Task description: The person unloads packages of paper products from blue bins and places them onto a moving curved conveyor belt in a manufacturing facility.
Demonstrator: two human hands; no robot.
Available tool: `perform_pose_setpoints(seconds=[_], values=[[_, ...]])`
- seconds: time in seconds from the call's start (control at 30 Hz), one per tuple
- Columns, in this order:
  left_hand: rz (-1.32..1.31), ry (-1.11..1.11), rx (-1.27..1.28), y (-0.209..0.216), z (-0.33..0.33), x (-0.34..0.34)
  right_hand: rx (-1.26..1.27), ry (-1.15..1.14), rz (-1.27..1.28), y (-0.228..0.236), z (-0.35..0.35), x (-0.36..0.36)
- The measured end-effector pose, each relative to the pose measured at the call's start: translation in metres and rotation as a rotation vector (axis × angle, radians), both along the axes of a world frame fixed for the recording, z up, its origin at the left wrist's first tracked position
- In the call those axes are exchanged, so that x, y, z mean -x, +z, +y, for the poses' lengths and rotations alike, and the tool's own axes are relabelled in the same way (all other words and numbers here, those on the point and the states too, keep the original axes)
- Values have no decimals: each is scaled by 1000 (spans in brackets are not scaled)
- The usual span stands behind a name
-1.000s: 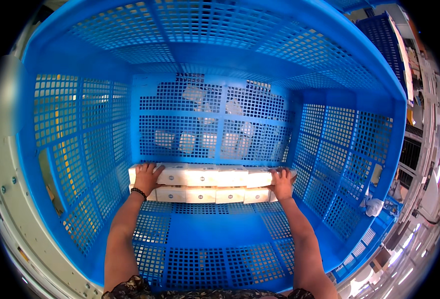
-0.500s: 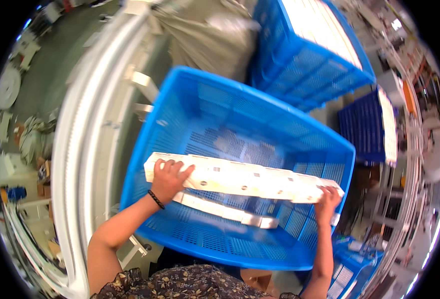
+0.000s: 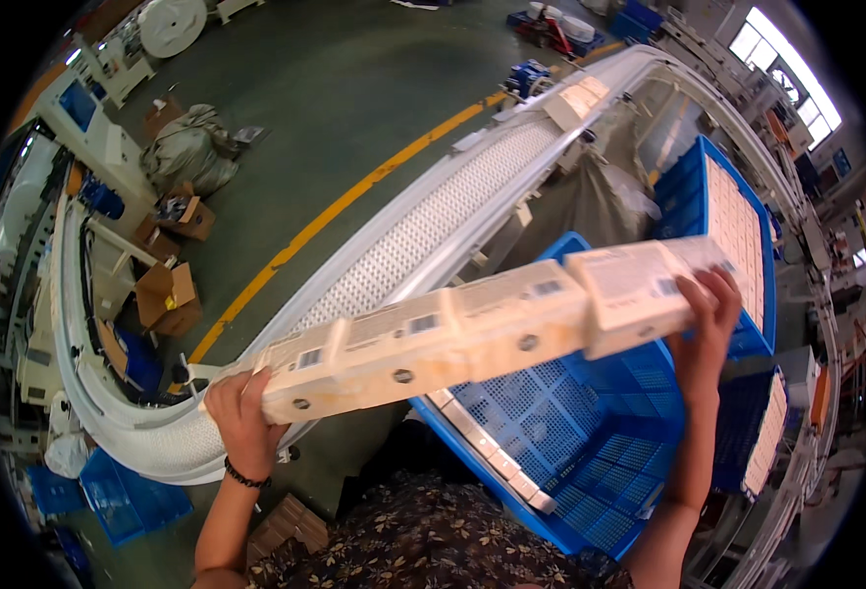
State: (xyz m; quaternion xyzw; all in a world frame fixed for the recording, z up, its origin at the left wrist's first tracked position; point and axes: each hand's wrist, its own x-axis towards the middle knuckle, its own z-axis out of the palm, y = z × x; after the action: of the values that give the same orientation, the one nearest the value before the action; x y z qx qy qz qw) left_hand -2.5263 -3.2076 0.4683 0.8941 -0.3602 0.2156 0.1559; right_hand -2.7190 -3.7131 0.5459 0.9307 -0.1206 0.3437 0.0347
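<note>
A row of several cream-coloured packs point(image 3: 467, 329) with small printed marks is stretched between my two hands. My left hand point(image 3: 244, 417) presses on the row's left end, above the near bend of a white conveyor point(image 3: 423, 221). At the raised right end, my right hand point(image 3: 705, 319) grips the last pack, its fingers over the top. That end looks slightly out of line with the others. Below the row stands a blue perforated crate point(image 3: 634, 461), partly covered by the packs. Another row of packs point(image 3: 492, 452) lies inside, along its near side.
A full blue crate of packs point(image 3: 737, 226) stands beyond at the right, and a dark blue crate point(image 3: 757, 432) sits nearer. More packs point(image 3: 578, 101) ride the conveyor's far part. Cardboard boxes point(image 3: 168, 294) and a yellow floor line point(image 3: 325, 221) lie to the left.
My hands have lifted the row of packs up out of the blue crate and leftward, toward the conveyor. The view has swung left, showing more conveyor and floor.
</note>
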Motion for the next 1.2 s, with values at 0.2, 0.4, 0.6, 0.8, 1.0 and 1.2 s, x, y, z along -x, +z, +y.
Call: perform_pose_setpoints(seconds=[0.2, 0.4, 0.6, 0.8, 1.0, 1.2], values=[[296, 366, -173, -28, 134, 14, -56, 422, 353, -62, 90, -202], [436, 295, -329, -31, 184, -14, -88, 527, 729, -106, 127, -290], [842, 184, -522, -19, 186, -53, -269, 650, 582, -104, 95, -258], [294, 203, -350, 47, 21, -26, -559, 272, 249, -150, -4, -79], [1234, -808, -229, -114, -250, 44, -761, -548, 779, -418, 1, 254], [638, -834, -1590, -404, -309, 83, -1222, -692, 1382, -542, 126, 412]])
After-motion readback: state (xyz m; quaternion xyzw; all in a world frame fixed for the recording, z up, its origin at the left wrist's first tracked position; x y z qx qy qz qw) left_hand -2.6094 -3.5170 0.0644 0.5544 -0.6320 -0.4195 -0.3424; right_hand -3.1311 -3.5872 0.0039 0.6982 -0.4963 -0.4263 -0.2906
